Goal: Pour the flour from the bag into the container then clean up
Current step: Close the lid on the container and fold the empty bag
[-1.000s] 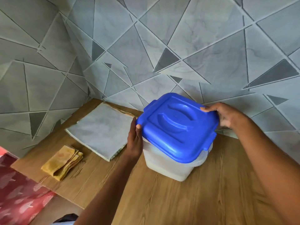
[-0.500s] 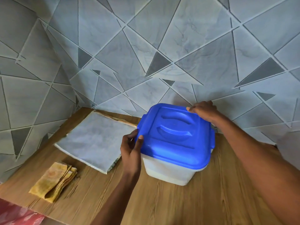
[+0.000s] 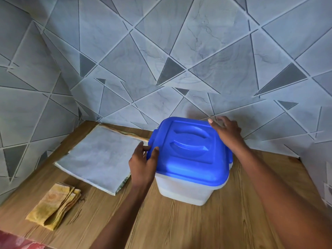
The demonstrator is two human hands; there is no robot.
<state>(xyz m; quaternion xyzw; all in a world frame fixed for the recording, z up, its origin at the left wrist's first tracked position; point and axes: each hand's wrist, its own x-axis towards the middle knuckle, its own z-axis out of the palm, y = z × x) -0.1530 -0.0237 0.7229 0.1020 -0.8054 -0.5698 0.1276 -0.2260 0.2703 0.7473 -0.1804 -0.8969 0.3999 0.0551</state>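
The flat bag (image 3: 98,157) lies limp on the table (image 3: 179,227), left of the tub (image 3: 183,189). My left hand (image 3: 142,164) pinches the lid's (image 3: 190,151) left edge; my right hand (image 3: 226,132) curls over its far corner. Rigid, smooth plastic, probably heavy with flour; I'd grip low on the walls. It stands upright, squarish, lid up.

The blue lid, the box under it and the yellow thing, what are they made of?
The blue lid looks like hard, glossy plastic: it has moulded ridges and shines. The box under it seems to be cloudy white plastic that lets some light through. The yellow thing looks like soft folded cloth, judging by its layered edges and dull surface, though it could be paper.
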